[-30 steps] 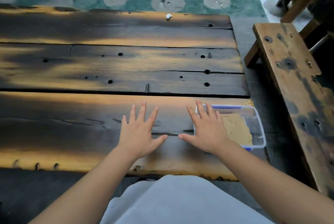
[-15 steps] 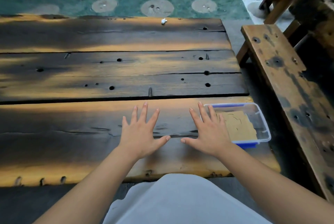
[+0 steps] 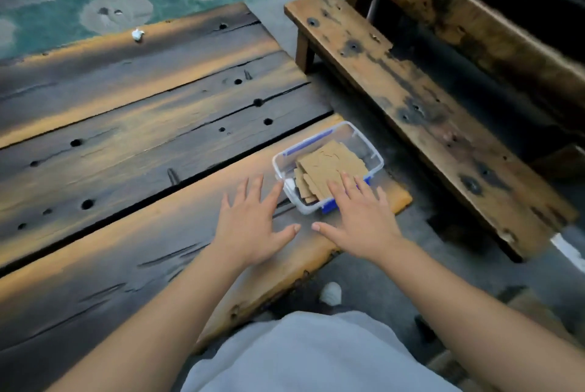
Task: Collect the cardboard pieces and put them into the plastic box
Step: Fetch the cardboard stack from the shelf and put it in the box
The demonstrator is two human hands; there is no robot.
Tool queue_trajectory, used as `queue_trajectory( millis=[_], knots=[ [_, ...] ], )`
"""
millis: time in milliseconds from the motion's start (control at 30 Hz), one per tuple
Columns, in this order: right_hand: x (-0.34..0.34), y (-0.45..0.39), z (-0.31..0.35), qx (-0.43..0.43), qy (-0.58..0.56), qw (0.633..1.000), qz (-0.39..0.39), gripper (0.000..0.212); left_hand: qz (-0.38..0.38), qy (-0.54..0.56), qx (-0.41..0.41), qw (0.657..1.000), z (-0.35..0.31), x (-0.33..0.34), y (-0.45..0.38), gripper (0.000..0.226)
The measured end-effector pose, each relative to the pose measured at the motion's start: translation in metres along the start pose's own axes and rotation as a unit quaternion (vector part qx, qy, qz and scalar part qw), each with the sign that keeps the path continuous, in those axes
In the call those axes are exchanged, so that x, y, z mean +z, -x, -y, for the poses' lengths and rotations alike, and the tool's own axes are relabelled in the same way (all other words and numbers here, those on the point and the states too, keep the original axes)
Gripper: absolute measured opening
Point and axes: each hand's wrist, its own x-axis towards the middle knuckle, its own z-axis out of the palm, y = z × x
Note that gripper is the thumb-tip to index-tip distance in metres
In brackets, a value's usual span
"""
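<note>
Hands (image 3: 304, 227) spread beside corner plastic box (image 3: 286, 159).

cardboard pieces (image 3: 329, 166) in plastic box (image 3: 375, 155), both hands spread flat

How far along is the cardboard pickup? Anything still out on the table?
Looks nearly finished: the cardboard pieces lie stacked in the plastic box. Both hands, left and right, are open and hold nothing. No cardboard shows on the table; only a white scrap.
</note>
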Motion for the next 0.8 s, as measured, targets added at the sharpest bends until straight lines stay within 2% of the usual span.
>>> queue_trajectory(
  millis=[233,467,633,800],
  knots=[
    [0.012,0.05,-0.071,0.134,-0.054,0.99,0.0,0.099,0.013,-0.027,0.134,0.991,-0.079,0.002,-0.037,0.086],
    [0.03,0.135,-0.169,0.266,-0.102,0.958,-0.012,0.096,0.032,-0.056,0.263,0.963,-0.214,0.019,-0.063,0.087],
    [0.041,0.205,-0.227,0.364,-0.115,0.924,-0.01,0.094,0.046,-0.064,0.378,0.922,-0.315,0.031,-0.06,0.087],
    [0.052,0.28,-0.251,0.471,-0.141,0.87,-0.031,0.091,0.063,-0.083,0.502,0.859,-0.401,0.045,-0.04,0.086]
  ],
)
